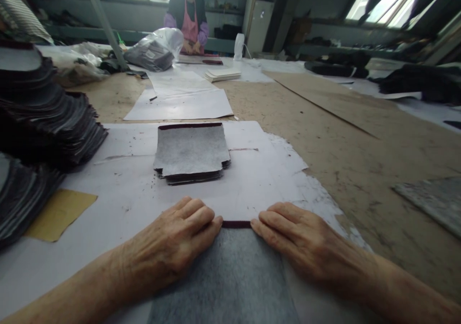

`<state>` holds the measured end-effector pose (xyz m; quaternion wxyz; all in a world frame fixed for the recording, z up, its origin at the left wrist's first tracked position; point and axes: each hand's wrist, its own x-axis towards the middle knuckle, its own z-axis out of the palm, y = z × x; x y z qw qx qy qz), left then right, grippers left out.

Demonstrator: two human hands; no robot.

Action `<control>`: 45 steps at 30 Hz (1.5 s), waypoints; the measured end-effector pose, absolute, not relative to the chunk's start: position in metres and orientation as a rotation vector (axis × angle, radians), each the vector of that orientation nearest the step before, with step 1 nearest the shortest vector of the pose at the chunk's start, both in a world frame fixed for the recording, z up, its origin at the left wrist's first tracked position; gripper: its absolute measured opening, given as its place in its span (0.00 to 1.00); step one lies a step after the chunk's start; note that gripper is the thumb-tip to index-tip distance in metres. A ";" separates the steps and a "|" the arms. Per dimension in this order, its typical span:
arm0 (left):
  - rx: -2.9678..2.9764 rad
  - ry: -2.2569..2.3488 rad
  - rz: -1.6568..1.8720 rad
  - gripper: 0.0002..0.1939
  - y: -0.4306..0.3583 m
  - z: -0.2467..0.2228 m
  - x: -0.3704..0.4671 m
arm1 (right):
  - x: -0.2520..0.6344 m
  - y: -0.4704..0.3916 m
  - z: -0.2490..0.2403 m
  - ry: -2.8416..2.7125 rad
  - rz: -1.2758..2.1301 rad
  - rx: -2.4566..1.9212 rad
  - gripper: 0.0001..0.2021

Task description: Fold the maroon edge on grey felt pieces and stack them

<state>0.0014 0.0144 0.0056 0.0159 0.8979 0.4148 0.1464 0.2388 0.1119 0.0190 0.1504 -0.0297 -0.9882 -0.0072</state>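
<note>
A grey fabric piece point(230, 276) lies in front of me on white paper, with a dark maroon folded strip point(236, 224) along its far edge. My left hand point(180, 235) presses on the left end of that strip, fingers bent and held together. At the right end, my right hand point(302, 235) has its fingers closed on the same edge. Between the two thumbs a short length of the strip shows. Beyond my hands sits a small stack of grey pieces point(190, 149), the top one with a maroon far edge.
Tall stacks of dark pieces point(46, 108) stand at the left, near a yellow sheet point(61, 213). White sheets point(180, 103), a plastic-wrapped bundle point(154, 48) and a grey slab point(435, 201) lie around. A person in a pink apron point(189, 21) stands across the table.
</note>
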 end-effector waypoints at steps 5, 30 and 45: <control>2.810 1.320 0.483 0.16 0.014 0.007 0.002 | 0.248 0.115 0.016 -2.806 -0.017 -0.112 0.13; 2.758 1.302 0.464 0.14 0.016 0.007 0.006 | 0.192 0.073 0.009 -2.557 0.084 -0.446 0.16; 2.633 1.333 0.745 0.18 0.000 0.008 -0.032 | 0.189 0.074 0.003 -2.652 -0.036 -0.299 0.18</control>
